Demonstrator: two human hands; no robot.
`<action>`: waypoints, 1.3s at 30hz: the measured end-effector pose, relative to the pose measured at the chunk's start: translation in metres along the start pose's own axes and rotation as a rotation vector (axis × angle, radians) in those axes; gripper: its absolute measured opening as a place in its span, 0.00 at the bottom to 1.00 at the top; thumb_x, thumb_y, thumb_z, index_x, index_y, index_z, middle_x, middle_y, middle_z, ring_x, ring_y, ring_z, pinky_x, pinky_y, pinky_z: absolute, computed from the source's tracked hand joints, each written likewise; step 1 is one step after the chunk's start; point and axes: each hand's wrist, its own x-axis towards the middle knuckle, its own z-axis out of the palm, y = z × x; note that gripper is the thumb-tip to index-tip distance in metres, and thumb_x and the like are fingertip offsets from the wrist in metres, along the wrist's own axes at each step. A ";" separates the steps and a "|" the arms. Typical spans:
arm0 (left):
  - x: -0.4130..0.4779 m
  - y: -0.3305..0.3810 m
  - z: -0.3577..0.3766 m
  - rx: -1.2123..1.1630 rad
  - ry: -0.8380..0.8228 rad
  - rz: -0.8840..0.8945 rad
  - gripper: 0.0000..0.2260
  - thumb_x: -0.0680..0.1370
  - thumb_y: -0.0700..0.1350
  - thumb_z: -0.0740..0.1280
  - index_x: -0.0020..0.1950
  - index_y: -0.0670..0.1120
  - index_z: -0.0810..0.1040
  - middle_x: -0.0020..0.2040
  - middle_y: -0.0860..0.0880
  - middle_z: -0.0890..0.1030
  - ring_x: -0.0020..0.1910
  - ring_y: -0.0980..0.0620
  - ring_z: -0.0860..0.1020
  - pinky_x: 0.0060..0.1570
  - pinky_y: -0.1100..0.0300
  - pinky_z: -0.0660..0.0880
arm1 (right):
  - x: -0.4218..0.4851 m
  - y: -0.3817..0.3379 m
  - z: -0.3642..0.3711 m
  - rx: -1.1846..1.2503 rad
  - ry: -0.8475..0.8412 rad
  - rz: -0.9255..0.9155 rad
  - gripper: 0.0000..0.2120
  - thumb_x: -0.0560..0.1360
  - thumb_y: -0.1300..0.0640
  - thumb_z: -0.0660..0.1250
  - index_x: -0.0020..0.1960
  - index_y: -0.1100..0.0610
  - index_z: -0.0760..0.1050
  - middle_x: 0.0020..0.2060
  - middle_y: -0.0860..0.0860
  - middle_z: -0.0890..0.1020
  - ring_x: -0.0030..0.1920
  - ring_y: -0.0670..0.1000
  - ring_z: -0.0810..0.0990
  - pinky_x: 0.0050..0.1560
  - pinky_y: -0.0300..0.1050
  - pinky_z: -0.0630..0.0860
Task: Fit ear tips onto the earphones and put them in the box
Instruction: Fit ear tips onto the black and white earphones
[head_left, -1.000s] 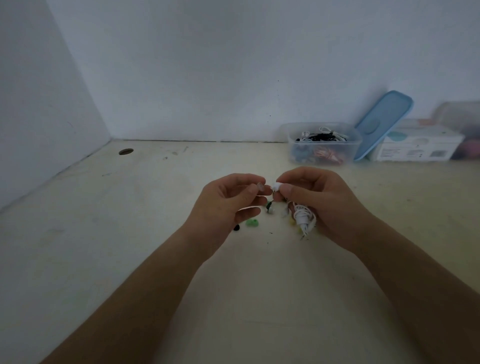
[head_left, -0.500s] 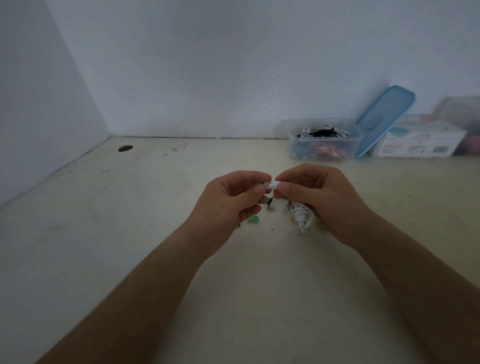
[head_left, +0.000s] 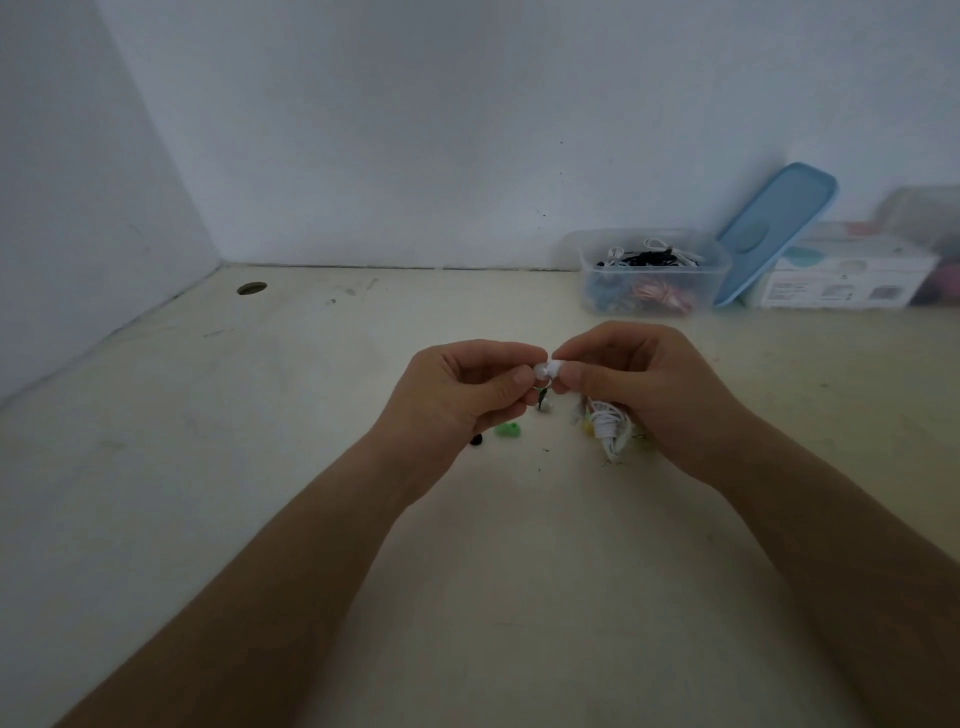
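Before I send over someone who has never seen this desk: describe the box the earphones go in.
Follow the back wall rightward along the table. There sits a clear plastic box holding earphones, black and white on top. Unlike the white printed carton further right, it is see-through, with a tilted blue lid propped at its right side.

— where's the box (head_left: 649, 283)?
— back right on the table (head_left: 260, 467), at the wall; lid (head_left: 774, 234) leaning on its right, carton (head_left: 841, 278) right of that.
— and the earphone (head_left: 549, 370)?
— between my left hand (head_left: 457, 395) and right hand (head_left: 644, 384), above loose ear tips (head_left: 508, 430).
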 end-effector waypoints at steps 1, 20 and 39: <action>0.000 0.001 0.000 -0.002 -0.008 -0.004 0.08 0.68 0.41 0.72 0.46 0.46 0.86 0.43 0.44 0.86 0.40 0.52 0.83 0.45 0.63 0.81 | 0.000 -0.001 0.000 0.000 -0.015 0.003 0.12 0.68 0.60 0.74 0.49 0.65 0.82 0.40 0.58 0.86 0.37 0.51 0.83 0.40 0.40 0.80; -0.003 0.002 -0.002 0.070 -0.043 -0.020 0.06 0.64 0.42 0.73 0.40 0.49 0.87 0.39 0.45 0.86 0.38 0.51 0.84 0.43 0.61 0.82 | -0.002 -0.001 -0.001 0.014 -0.139 0.007 0.08 0.70 0.64 0.71 0.48 0.66 0.80 0.38 0.57 0.85 0.33 0.50 0.82 0.35 0.40 0.79; -0.001 -0.001 -0.001 0.043 -0.020 -0.028 0.10 0.67 0.40 0.72 0.47 0.43 0.84 0.40 0.45 0.86 0.39 0.51 0.84 0.44 0.62 0.81 | -0.003 -0.001 0.001 -0.019 -0.096 0.002 0.11 0.69 0.61 0.72 0.49 0.66 0.80 0.38 0.58 0.85 0.34 0.50 0.82 0.37 0.40 0.79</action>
